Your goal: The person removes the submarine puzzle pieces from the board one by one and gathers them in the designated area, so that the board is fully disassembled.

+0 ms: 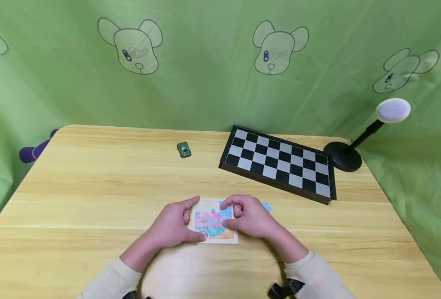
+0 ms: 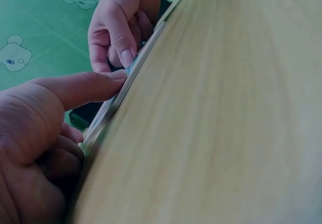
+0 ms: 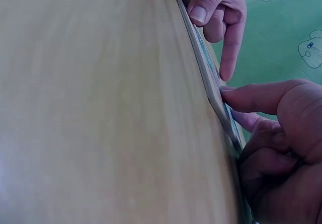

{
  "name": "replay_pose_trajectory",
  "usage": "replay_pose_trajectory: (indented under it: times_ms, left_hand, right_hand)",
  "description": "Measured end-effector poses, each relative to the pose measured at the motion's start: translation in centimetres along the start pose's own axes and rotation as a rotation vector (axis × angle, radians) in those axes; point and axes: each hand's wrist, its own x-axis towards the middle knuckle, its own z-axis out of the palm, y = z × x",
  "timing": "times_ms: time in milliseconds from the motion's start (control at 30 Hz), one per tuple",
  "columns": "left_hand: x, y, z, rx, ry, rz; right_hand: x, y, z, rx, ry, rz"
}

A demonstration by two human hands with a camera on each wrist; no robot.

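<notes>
A small jigsaw puzzle in a pale frame [image 1: 220,241], with a pink, blue and sandy picture, lies flat near the front of the table. My left hand [image 1: 175,222] holds the frame at its left side, forefinger by the top corner and thumb on the lower border. My right hand [image 1: 252,216] reaches over the puzzle's right side. Its thumb and forefinger span a light blue puzzle piece [image 1: 225,213] there, while the other fingers are curled. Another blue puzzle piece [image 1: 267,206] lies on the table, partly hidden behind the right hand. Both wrist views show the puzzle frame [image 2: 121,95] edge-on.
A black-and-white chequered board [image 1: 276,160] lies at the back right, beside a black-based lamp-like stand [image 1: 343,155] with a round white head. A small green toy car [image 1: 184,149] sits at the back middle of the wooden table [image 1: 93,178]. Green curtain hangs behind.
</notes>
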Motion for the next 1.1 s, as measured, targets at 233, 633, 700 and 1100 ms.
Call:
replay_pose_trajectory:
  times_ms: [233,633,700,1100]
  left_hand:
    - [0.0,0.0,0.0,0.006,0.006,-0.001]
    - [0.0,0.0,0.1,0.003,0.003,0.008]
    - [0.0,0.0,0.0,0.003,0.001,0.004]
    - [-0.1,0.1,0.1,0.008,-0.001,0.007]
  right_hand:
    - [0.3,0.0,0.2,-0.011,-0.01,-0.001]
    - [0.1,-0.2,0.5,0.018,0.008,0.002]
    - [0.1,-0.3,0.4,0.017,0.007,-0.009]
    - [0.5,-0.1,-1.0,-0.076,0.023,-0.007]
